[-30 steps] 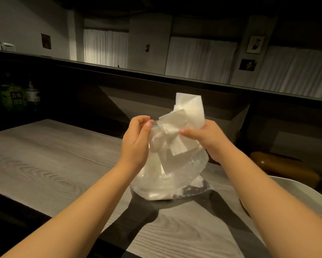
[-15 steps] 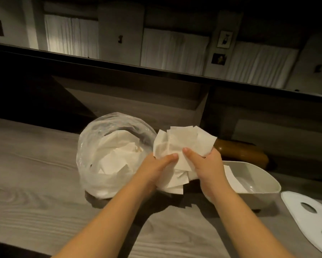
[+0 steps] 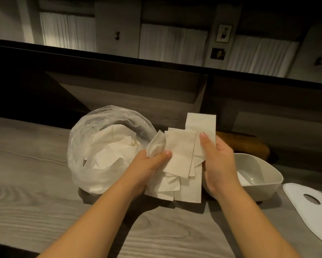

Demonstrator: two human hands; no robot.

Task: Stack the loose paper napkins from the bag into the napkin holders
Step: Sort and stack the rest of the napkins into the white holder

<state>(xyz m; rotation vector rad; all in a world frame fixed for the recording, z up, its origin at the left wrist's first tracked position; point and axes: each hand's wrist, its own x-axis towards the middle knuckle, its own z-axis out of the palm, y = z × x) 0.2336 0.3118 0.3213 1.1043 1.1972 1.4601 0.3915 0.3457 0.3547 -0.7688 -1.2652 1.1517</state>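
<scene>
A bunch of white paper napkins (image 3: 182,155) is held up between both hands above the wooden counter. My left hand (image 3: 150,162) pinches its left edge with the thumb on top. My right hand (image 3: 217,161) grips the right side, thumb pointing up on the front. The napkins lie askew, several hanging below the hands. To the left, a clear plastic bag (image 3: 93,146) stands open on the counter with more loose napkins (image 3: 111,151) inside. A white napkin holder (image 3: 258,177), an open tub, sits to the right, partly behind my right hand.
A flat white lid (image 3: 309,203) with oval holes lies at the counter's right edge. A brown wooden object (image 3: 247,144) sits behind the holder. The grey wood counter (image 3: 30,187) stretches left and towards me. A dark partition rises behind.
A handful of napkins came out of the bag and moved right. Since half a second ago the hands have spread the bunch wider and the napkins have fanned out.
</scene>
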